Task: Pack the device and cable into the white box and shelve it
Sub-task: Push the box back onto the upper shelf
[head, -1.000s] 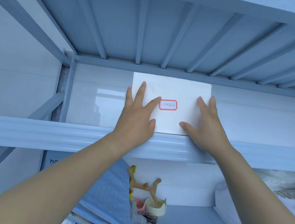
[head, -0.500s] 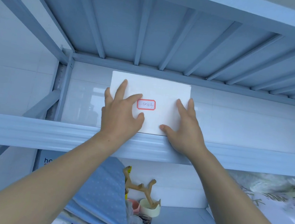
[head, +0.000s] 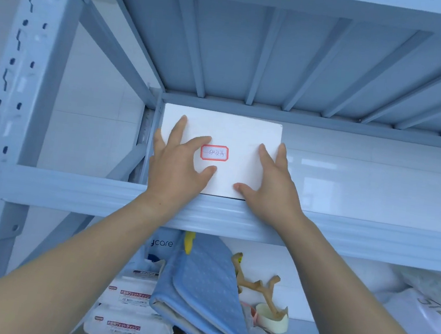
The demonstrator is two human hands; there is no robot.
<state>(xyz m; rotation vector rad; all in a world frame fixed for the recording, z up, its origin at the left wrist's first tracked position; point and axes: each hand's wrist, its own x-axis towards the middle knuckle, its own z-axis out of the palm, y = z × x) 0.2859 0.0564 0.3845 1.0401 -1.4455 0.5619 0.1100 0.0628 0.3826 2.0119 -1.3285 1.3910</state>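
Both hands, left hand (head: 179, 170) and right hand (head: 272, 183), are pressing flat, fingers spread, gripping nothing. The white box (head: 232, 129) is standing at the shelf (head: 100, 194)'s back left corner. Its contents are hidden, and its label (head: 214, 152) is reading illegibly.

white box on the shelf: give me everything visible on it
The white box is plain, matte, rectangular and looks like cardboard. It stands closed on the blue-grey shelf, its broad face to the camera, against the rear left upright. A small red-bordered label with handwriting, unreadable here, sits near the middle. The left hand and right hand press flat, fingers spread, on that face. Its bottom edge meets the shelf's front lip.
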